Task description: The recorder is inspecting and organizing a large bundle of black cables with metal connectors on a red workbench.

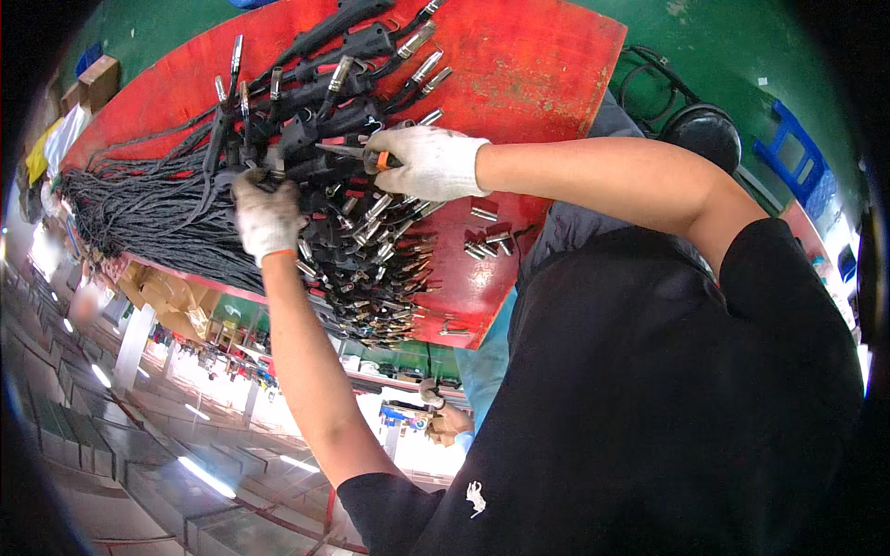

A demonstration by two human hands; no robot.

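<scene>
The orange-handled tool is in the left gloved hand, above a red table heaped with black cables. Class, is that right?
Wrong side: the head view shows the tool in the right gloved hand, above the red table heaped with black cables.

I'm at a scuffed red table (528, 102) | black cables (167, 208) bunched to my left | black handles (366, 42), metal-tipped leads (375, 206) heaped | loose silver sleeves (482, 248) nearer me

Scene is viewed from the wearer's head through one fisheye lens, aimed down at close range; left hand (267, 213) and right hand (422, 164) are framed above center over the red worktable (542, 83), black short-sleeved shirt (667, 389) lower right, ceiling lights (206, 477) lower left.
</scene>
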